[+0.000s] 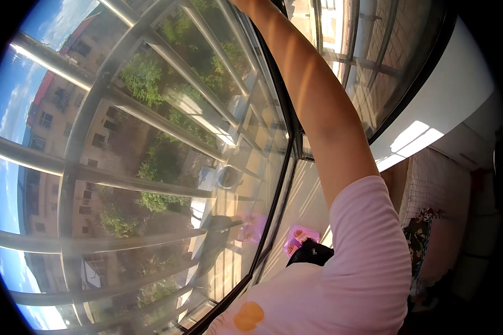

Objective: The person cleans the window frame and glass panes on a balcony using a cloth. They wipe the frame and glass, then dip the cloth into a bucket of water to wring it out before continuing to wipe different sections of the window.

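Right arm (318, 111) raised along the window pane (167, 139), hand out of frame, grip unknowable; left hand unseen. Glass looks clear; what's done or left can't be judged.

No pkgs, labels, signs, screens.

A large glass window (167, 167) with a dark frame (279, 184) fills the left and middle of the view, crossed outside by pale metal bars (123, 106). Through it show green trees (151, 84), brick apartment buildings (56, 106) and a blue sky with thin cloud (5, 111). Strong sunlight falls on the tiled floor (304, 195) and in bright patches on the white wall (458, 95) at right. A patterned cloth (430, 190) hangs below that wall.
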A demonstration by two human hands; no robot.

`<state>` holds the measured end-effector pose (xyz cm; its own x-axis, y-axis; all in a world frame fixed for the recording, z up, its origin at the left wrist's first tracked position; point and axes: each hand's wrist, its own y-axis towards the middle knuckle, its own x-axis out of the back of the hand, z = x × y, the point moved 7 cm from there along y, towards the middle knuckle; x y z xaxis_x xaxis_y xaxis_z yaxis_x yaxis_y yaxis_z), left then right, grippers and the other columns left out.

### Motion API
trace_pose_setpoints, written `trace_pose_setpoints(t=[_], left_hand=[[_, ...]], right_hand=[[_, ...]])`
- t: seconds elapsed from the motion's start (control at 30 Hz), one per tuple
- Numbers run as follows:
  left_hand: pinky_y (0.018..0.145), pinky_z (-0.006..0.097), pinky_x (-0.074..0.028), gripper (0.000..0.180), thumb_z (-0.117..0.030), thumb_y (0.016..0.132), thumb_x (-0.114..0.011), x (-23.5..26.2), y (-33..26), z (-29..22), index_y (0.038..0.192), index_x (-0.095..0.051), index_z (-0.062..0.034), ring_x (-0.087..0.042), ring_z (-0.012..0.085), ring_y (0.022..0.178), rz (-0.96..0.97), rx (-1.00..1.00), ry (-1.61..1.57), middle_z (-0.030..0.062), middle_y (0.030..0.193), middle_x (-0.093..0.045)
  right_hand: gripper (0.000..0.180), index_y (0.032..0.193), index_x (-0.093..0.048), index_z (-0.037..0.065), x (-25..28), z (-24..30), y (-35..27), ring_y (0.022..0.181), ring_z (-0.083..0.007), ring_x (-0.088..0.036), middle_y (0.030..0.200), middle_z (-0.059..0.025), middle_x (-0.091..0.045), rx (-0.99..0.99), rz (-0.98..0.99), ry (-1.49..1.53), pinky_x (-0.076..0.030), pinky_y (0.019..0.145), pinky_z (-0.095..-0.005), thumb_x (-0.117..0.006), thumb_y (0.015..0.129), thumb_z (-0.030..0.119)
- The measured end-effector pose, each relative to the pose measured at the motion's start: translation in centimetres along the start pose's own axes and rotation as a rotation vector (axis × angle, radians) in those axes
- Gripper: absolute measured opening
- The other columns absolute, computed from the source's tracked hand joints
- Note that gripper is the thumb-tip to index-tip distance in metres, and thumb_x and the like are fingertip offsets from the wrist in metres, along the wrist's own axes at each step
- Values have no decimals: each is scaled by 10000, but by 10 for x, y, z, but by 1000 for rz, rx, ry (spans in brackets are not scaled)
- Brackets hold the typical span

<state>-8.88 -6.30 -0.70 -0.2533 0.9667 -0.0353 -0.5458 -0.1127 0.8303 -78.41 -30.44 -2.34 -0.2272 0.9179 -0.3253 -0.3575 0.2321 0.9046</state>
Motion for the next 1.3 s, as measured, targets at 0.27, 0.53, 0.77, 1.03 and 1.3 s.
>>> trace_pose_setpoints(t=[0.27, 0.53, 0.77, 1.03, 1.3], left_hand=[[893, 566, -326, 460, -452, 944, -421, -4, 1, -7, 1211, -438, -78, -423, 385, 1091, 30, -14, 1, 230, 1243, -395], [885, 561, -328, 477, -466, 950, -408, 3, -4, -10, 1225, -429, -77, -420, 382, 1086, 18, -19, -3, 233, 1248, -384], [972, 456, -371, 324, -245, 946, -494, 9, -35, 25, 1193, -562, -47, -454, 303, 1188, 75, -64, 146, 118, 1266, -499], [1080, 623, -197, 457, -320, 962, -431, 20, -20, 5, 1333, -418, -52, -286, 378, 1333, 217, 37, -30, 170, 1371, -357], [973, 604, -339, 208, -196, 915, -516, 65, -8, -38, 1059, -564, -54, -518, 366, 1072, 202, -68, -366, 158, 1141, -556]], right_hand=[[369, 1205, -593, 50, 81, -57, -247, 1119, -346, -557, 1229, -193, -571, -530, 120, -148, -473, 915, -380, -520, 843, 44], [348, 1237, -572, 83, 97, -46, -258, 998, -276, -642, 1077, -177, -656, -848, 222, -86, -483, 832, -298, -547, 900, 168], [345, 1216, -544, 12, 83, -38, -205, 1026, -378, -591, 1126, -206, -616, -593, 251, -187, -484, 875, -391, -510, 877, 66], [377, 1254, -529, -6, 90, -66, -229, 1033, -367, -589, 1161, -214, -604, -625, 350, -386, -478, 876, -401, -475, 909, 137], [363, 1186, -610, 48, 107, -113, -309, 998, -324, -624, 1050, -188, -658, -1070, 436, -348, -485, 856, -393, -546, 886, 241]])
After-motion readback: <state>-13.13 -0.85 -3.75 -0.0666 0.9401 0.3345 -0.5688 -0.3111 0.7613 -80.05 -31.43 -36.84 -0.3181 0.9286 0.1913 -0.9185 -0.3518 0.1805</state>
